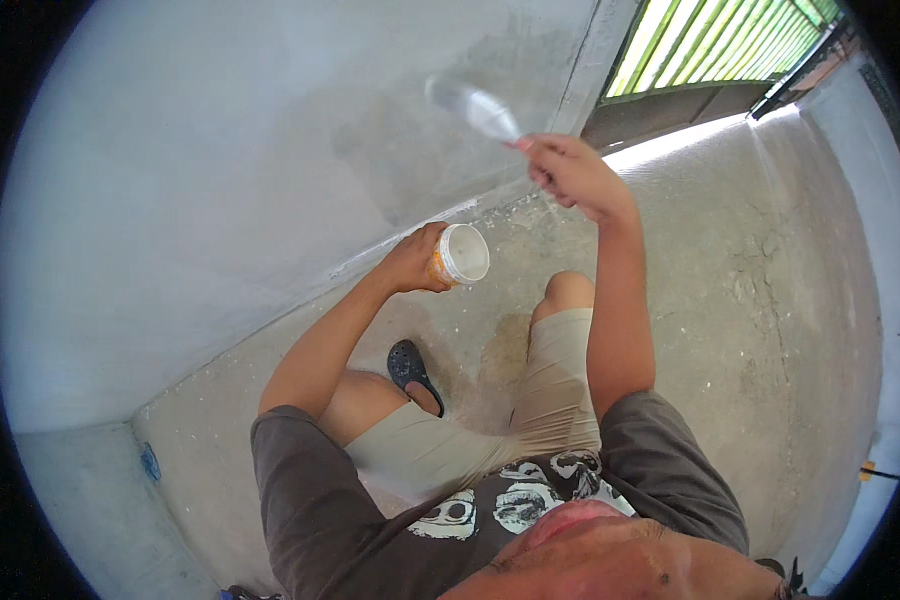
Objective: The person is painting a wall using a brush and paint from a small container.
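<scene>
Facing the pale wall toward ten o'clock, with hands apart; clasping the white-and-yellow tub at twelve in the left hand, likely light, stiff, best held round its side; gripping the blurred tool, higher toward twelve, in the right hand.

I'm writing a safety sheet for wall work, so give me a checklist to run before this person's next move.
1. White-rimmed tub secure in left hand: ok, gripped at its side.
2. Tub uncovered: ok, its mouth is open.
3. Brush-like tool in right hand: ok, held by its reddish end.
4. Tool head clean: cannot tell, blurred.
5. Wall evenly coloured: not ok, darker patches.
6. Floor spotless: not ok, pale specks.
</scene>
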Demonstrator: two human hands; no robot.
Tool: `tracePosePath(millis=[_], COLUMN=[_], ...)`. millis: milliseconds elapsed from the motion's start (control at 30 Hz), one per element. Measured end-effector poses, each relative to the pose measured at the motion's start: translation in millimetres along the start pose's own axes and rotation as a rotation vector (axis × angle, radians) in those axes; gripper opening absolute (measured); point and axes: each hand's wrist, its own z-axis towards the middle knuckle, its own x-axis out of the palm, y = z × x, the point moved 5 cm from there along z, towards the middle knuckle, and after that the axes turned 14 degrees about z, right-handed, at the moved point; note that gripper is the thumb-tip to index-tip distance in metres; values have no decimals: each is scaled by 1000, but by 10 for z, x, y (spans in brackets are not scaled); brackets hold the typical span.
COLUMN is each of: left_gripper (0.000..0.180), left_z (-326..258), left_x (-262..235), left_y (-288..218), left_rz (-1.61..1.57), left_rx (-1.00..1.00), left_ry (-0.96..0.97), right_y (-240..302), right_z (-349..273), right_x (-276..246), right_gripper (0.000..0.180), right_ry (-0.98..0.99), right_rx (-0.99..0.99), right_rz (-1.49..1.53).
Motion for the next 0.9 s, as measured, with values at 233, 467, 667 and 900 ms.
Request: tracePosePath(millis=[233,467,667,900], left_gripper=[109,111,112,108], left_z=[155,201,160,178], left_x=[-52,3,18,62], left_y=[-160,-143,-79,-122], left_rz=[-22,16,-9,-40], left_rx=[20,27,5,74], left_ry=[21,51,14,52], right_y=[-127,67,-43,-272], right_z=[159,-16,-35,40], right_x=[-757,-700,-262,-431], right_gripper=[29,22,28,33], right_ry=[-621,-608,-178,-426], right_rx=[-198,-250,-29,-237], right_rz=[193,296,119,205])
